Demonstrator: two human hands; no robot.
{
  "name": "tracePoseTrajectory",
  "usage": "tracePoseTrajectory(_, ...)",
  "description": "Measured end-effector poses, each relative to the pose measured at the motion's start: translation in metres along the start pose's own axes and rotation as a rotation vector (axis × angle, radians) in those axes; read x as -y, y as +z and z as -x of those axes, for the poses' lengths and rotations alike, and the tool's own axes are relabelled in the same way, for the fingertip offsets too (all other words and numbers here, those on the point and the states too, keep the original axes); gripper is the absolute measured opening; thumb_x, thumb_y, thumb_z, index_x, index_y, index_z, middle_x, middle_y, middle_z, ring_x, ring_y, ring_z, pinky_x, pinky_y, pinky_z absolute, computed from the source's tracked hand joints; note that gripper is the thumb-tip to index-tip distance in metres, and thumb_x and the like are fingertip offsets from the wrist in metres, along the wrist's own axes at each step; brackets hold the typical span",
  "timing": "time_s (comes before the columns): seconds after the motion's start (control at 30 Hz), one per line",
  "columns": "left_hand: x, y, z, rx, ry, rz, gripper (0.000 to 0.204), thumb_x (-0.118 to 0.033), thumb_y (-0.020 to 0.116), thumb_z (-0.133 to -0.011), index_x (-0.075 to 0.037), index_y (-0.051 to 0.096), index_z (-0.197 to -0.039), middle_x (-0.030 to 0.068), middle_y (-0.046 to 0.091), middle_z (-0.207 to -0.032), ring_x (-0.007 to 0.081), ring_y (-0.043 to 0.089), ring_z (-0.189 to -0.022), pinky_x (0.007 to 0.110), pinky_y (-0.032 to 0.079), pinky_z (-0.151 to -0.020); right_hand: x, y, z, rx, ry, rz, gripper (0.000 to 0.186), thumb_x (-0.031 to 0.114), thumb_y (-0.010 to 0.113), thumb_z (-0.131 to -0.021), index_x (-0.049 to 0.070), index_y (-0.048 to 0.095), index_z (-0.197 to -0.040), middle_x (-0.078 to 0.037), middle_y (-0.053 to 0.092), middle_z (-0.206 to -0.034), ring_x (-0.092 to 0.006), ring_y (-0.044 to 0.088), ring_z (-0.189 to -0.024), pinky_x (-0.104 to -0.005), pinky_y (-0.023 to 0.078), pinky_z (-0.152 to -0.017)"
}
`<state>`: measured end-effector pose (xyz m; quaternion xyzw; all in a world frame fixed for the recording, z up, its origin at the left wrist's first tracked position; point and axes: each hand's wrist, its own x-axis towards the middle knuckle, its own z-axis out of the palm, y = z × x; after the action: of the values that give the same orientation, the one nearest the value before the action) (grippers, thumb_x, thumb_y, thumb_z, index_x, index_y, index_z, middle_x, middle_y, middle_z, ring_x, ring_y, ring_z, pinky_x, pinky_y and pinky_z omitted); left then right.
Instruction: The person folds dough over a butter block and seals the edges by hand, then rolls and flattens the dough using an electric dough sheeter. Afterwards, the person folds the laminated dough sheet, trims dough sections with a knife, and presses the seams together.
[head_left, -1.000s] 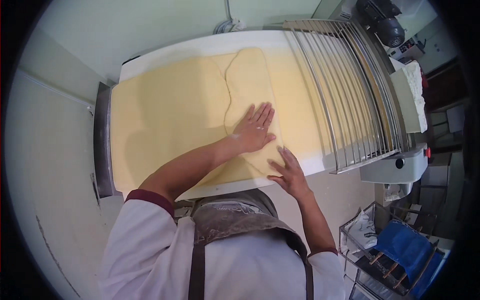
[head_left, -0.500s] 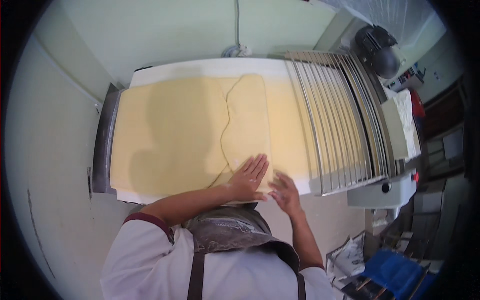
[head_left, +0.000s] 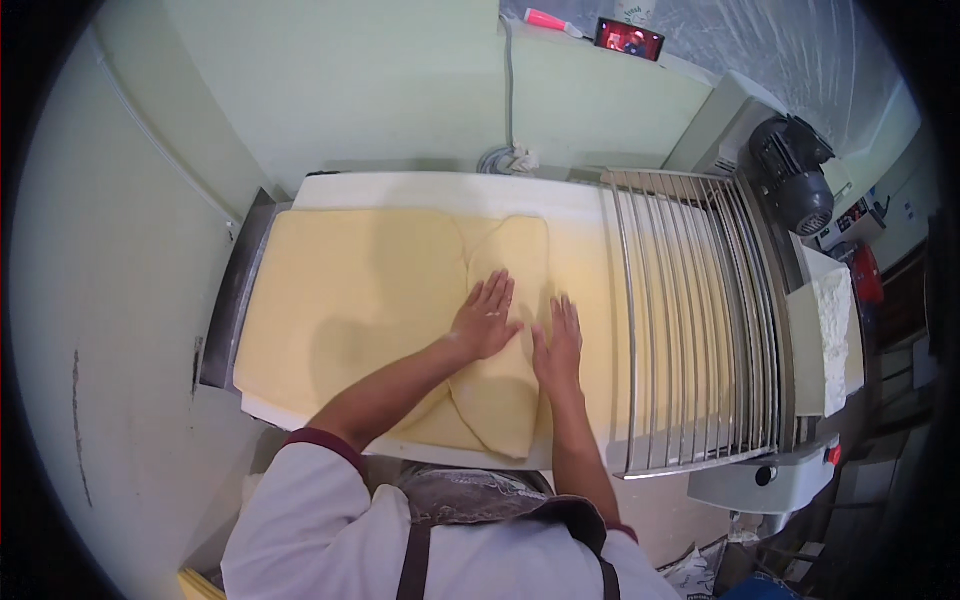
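Note:
A large, flat sheet of pale yellow dough (head_left: 350, 290) covers much of the white belt. Its right end is folded over to the left, making a double-layer flap (head_left: 515, 380) with an uneven left edge. My left hand (head_left: 487, 318) rests flat on this flap, fingers stretched toward the far side. Along the fold on the right, my right hand (head_left: 559, 345) stands on edge with fingers extended and the thumb apart. Neither hand grasps anything. White flour shows on my left fingers.
A metal wire guard (head_left: 680, 320) spans the belt's right side, beside the dough sheeter's body. A dark motor (head_left: 792, 172) sits at the back right, and a red button (head_left: 832, 455) at the front right. A phone (head_left: 629, 40) stands on the ledge beyond the wall.
Both hands have moved away from me along the folded flap, from its near end to about its middle. The right hand has straightened its fingers. The view has tilted up.

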<state>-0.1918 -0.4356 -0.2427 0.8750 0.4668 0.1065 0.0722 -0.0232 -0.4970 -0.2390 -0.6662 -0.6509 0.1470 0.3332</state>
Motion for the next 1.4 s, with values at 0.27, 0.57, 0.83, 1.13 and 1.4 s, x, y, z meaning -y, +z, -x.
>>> tracePoseTrajectory(0.27, 0.004, 0.013, -0.008, 0.026, -0.066, -0.100, 0.084, -0.053, 0.031, -0.098, 0.011, 0.011, -0.149, 0.0282, 0.012, -0.157, 0.0361, 0.007, -0.149, 0.045, 0.005, -0.121, 0.007, 0.054, -0.126, 0.301, 0.082, 0.352, 0.071, 0.043, 0.044, -0.098, 0.006, 0.019, -0.153, -0.011, 0.012, -0.162, -0.0325, 0.009, -0.149, -0.0543, 0.009, -0.118)
tracePoseTrajectory(0.57, 0.036, -0.020, 0.001, -0.128, -0.404, 0.221, 0.071, -0.028, 0.051, -0.095, 0.007, 0.021, -0.148, 0.0280, 0.027, -0.152, 0.0404, 0.024, -0.143, 0.048, 0.019, -0.117, -0.016, 0.047, -0.127, 0.147, 0.029, 0.273, 0.066, 0.030, 0.054, -0.096, 0.003, 0.026, -0.149, -0.021, 0.022, -0.156, -0.0383, 0.019, -0.145, -0.0535, 0.018, -0.116)
tracePoseTrajectory(0.83, 0.043, -0.029, -0.032, 0.005, -0.631, 0.536, 0.065, -0.031, 0.059, -0.091, 0.006, 0.037, -0.139, 0.0225, 0.059, -0.124, 0.0355, 0.055, -0.116, 0.049, 0.041, -0.099, -0.034, 0.055, -0.129, 0.262, 0.084, 0.169, 0.073, 0.033, 0.049, -0.097, -0.004, 0.015, -0.150, -0.022, 0.018, -0.157, -0.0326, 0.014, -0.148, -0.0488, 0.008, -0.119)
tracePoseTrajectory(1.13, 0.047, -0.024, -0.068, 0.160, -0.660, 0.217, 0.051, -0.047, 0.050, -0.094, 0.001, 0.061, -0.110, 0.0206, 0.067, -0.106, 0.0366, 0.065, -0.099, 0.048, 0.050, -0.085, -0.033, 0.058, -0.117, 0.215, 0.046, 0.099, 0.074, 0.030, 0.053, -0.096, -0.005, 0.017, -0.150, -0.023, 0.018, -0.157, -0.0355, 0.013, -0.148, -0.0477, 0.010, -0.119)
tracePoseTrajectory(1.4, 0.067, -0.038, -0.056, 0.103, -0.687, 0.266, 0.045, -0.044, 0.049, -0.095, -0.003, 0.062, -0.107, 0.0194, 0.068, -0.102, 0.0357, 0.063, -0.102, 0.049, 0.049, -0.087, -0.007, 0.063, -0.111, 0.244, -0.098, 0.218, 0.071, 0.030, 0.053, -0.096, -0.006, 0.022, -0.148, -0.024, 0.015, -0.158, -0.0448, 0.010, -0.145, -0.0501, 0.013, -0.119)
